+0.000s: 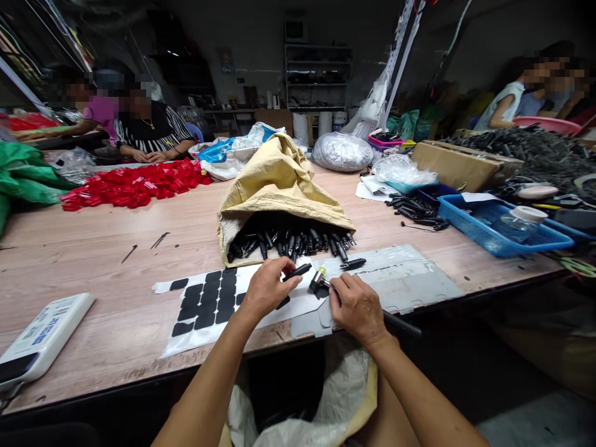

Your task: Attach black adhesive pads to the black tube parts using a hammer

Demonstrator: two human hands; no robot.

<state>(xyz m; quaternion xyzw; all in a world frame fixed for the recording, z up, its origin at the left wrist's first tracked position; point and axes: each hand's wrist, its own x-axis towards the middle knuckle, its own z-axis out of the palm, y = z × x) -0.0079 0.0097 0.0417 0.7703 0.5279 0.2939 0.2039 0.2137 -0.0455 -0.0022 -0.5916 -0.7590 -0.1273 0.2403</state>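
Note:
My left hand (266, 288) pinches a slim black pen-shaped part (298, 271) between thumb and fingers, just above the table. A small hammer (317, 279) is gripped in my right hand (358, 308); its metal head with a yellow-green face lies beside the black part, and its dark handle sticks out past my wrist. Under both hands are a white sheet (186, 343) with rows of black rounded squares and a grey board (419, 282). Another black part (352, 264) rests on the board. Right behind, a yellow woven sack (274, 177) lies with its mouth toward me, full of black parts.
Red pieces (135, 185) are heaped at the back left. A white device (46, 335) stands at the left edge. To the right are a blue basket (493, 239) holding a jar, and a cardboard box (465, 164). Other people sit at the far left and right. An open sack (349, 403) hangs below the table edge.

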